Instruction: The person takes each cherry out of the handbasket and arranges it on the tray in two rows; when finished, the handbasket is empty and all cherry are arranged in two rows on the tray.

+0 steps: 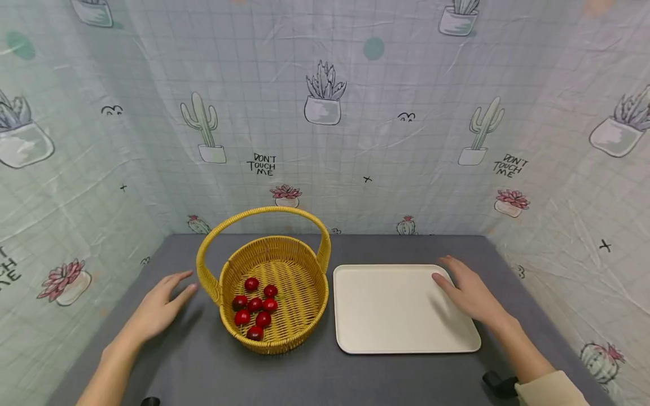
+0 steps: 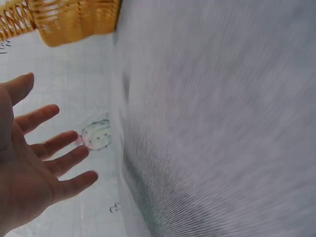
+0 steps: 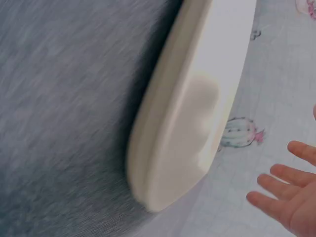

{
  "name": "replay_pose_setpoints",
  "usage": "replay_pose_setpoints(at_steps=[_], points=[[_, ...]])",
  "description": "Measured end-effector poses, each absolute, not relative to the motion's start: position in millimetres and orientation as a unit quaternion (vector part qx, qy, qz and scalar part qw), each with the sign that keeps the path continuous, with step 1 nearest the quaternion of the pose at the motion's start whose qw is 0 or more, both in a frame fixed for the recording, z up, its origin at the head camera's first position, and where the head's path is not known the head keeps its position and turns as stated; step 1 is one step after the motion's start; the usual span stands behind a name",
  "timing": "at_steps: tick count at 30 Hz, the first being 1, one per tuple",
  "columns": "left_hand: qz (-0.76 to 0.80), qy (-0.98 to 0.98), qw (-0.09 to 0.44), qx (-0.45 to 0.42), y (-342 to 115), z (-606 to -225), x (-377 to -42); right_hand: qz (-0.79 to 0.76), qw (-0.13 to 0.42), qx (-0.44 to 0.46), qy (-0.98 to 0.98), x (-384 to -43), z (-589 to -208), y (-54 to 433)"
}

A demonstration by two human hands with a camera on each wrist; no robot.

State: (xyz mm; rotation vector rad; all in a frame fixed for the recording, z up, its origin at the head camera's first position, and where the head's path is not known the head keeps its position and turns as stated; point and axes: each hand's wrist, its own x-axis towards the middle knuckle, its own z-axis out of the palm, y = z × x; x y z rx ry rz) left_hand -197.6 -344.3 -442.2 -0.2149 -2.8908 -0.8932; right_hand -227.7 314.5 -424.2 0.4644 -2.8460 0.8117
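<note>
A yellow wicker basket (image 1: 299, 332) with a tall arched handle (image 1: 264, 210) stands left of centre. Several dark red cherries (image 1: 255, 305) lie on its floor, mostly toward the left side. My left hand (image 1: 158, 309) hovers just left of the basket, fingers spread and apart from it; the left wrist view shows the palm (image 2: 24, 182) with nothing in it. To the right of the basket lies a cream rectangular tray (image 1: 406, 310) with nothing on it. Over the tray's right edge is my right hand (image 1: 472, 293), its fingers extended and holding nothing.
The grey tabletop (image 1: 284, 383) carries both the basket and the tray. A cactus-print cloth (image 1: 355, 152) hangs at the back and along both sides. A black band (image 1: 500, 384) sits at the right wrist, beside a cream sleeve (image 1: 550, 389).
</note>
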Motion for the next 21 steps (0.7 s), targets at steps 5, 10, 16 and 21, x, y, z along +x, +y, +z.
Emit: replay_pose_setpoints(at_steps=[5,10,16,21], points=[[-0.343,-0.937,0.046,-0.042,-338.4,-438.0,-185.3,0.31,0.106,0.165,-0.93,-225.9,-419.9,298.1],[-0.427,-0.903,0.044,-0.006,-332.2,-439.0,-179.0,0.354,0.102,0.178,-0.913,-226.4,-410.7,277.1],[-0.542,-0.84,0.029,0.02,-323.3,-440.1,-177.2,0.388,0.073,0.201,-0.896,-224.6,-400.7,251.9],[-0.641,-0.766,0.002,0.049,-316.9,-436.6,-174.8,0.421,0.041,0.219,-0.879,-223.4,-396.4,231.5]])
